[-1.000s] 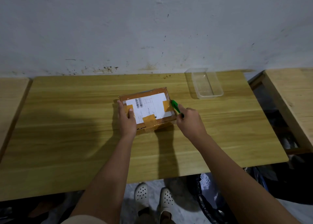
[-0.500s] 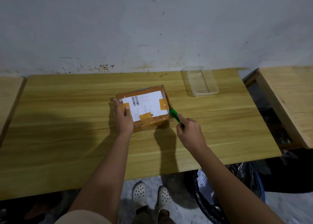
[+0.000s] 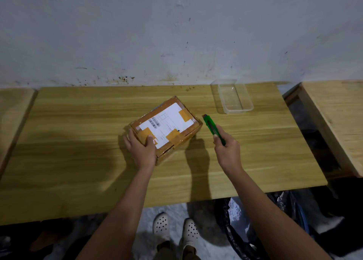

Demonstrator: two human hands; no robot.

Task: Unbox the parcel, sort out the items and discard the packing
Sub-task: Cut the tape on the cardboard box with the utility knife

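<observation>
The box (image 3: 169, 122) has been turned, and the knife (image 3: 210, 126) pulled away from its side. The box is set in the middle of the table (image 3: 78, 151). Its near corner is gripped by the left hand (image 3: 141, 149) and hidden under it. A bag (image 3: 234, 213) below the table is partly hidden. A clear tray (image 3: 238, 110) is kept well behind. The knife is held in the curled right hand (image 3: 228, 149); its blade cannot be made out.
</observation>
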